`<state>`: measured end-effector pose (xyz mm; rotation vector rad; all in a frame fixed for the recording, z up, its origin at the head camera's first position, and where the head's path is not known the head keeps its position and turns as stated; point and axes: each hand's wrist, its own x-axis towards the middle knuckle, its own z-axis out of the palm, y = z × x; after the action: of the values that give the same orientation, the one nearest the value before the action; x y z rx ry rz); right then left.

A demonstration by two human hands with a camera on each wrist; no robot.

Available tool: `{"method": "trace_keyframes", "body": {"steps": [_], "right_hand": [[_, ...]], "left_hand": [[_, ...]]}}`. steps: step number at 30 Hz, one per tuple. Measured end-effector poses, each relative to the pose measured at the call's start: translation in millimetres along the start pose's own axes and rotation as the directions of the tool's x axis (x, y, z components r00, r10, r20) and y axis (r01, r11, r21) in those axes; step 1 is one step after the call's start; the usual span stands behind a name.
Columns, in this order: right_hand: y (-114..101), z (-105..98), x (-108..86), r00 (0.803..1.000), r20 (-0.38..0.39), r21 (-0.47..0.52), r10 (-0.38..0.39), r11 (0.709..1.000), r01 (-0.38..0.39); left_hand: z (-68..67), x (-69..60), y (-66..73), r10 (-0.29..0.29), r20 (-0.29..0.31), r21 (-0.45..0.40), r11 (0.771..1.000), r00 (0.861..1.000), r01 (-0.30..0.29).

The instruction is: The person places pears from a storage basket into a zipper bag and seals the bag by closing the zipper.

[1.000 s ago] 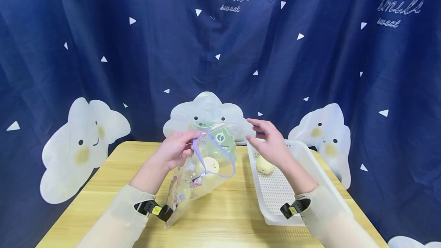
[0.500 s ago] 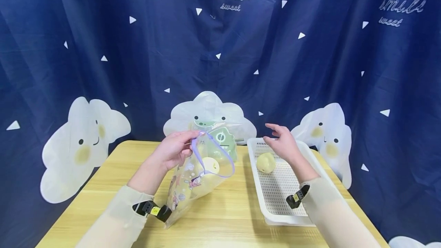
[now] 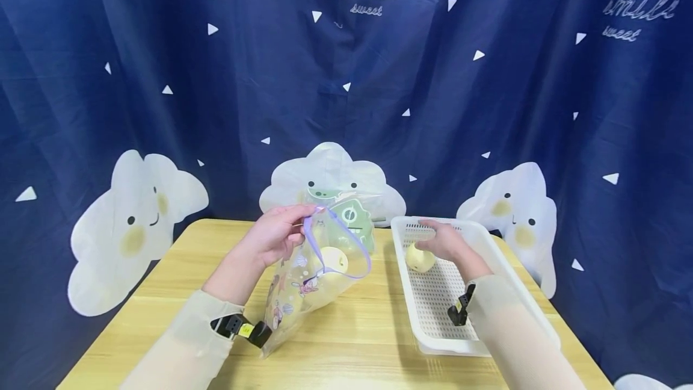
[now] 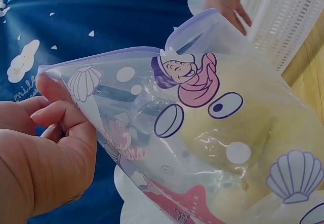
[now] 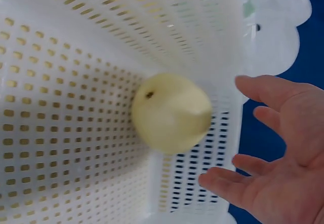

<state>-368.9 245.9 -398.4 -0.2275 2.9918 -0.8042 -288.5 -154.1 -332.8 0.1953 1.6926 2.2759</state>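
Observation:
My left hand (image 3: 277,233) pinches the top corner of a clear zip bag (image 4: 126,95) with a purple zip edge and printed cartoon figures. The bag's mouth gapes toward the right, and at least one pale yellow pear (image 3: 334,260) lies inside; the print partly hides what is lower down. Another pale yellow pear (image 5: 171,113) sits at the far left end of a white perforated basket (image 3: 412,318). Over that end of the basket hovers my right hand (image 3: 445,242), thumb and fingers spread, apart from the pear in the right wrist view (image 5: 288,148).
Both the bag and the basket are on a light wooden table (image 3: 346,342), the basket at the right. A dark blue curtain (image 3: 243,77) with white clouds and triangles hangs behind. A green cartoon shape (image 3: 352,221) shows at the back, behind the bag's mouth.
My right hand has moved from beside the bag's mouth rightward, then down into the basket near the pear. The left hand keeps its pinch on the bag, nearly still.

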Motion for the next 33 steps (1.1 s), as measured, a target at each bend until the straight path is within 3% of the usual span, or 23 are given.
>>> {"method": "trace_keyframes", "body": {"steps": [6, 13, 19, 26, 33], "right_hand": [[6.1, 7.6, -2.3, 0.993, 0.115, -0.031, 0.032, 0.999, -0.029], [15.1, 19.0, 2.3, 0.98, 0.175, 0.057, 0.091, 0.993, -0.103], [19.3, 23.3, 4.7, 0.993, 0.108, 0.025, 0.041, 0.999, -0.044], [22.3, 14.2, -0.4, 0.999, 0.004, -0.032, -0.037, 0.999, 0.037], [15.1, -6.0, -13.6, 0.978, -0.155, -0.037, -0.141, 0.99, 0.136]], "left_hand": [[-0.6, 0.8, -0.1, -0.001, 0.004, -0.012, 1.0, 1.0, 0.001], [-2.0, 0.4, 0.8, -0.022, 0.0, 0.002, 1.0, 1.0, 0.022], [-3.0, -0.8, 1.2, -0.019, 0.012, -0.015, 1.0, 1.0, 0.019], [-3.2, -0.3, 1.4, -0.034, 0.005, 0.006, 0.999, 0.999, 0.034], [-1.2, -0.5, 0.8, -0.029, 0.002, -0.009, 1.0, 1.0, 0.029]]}}
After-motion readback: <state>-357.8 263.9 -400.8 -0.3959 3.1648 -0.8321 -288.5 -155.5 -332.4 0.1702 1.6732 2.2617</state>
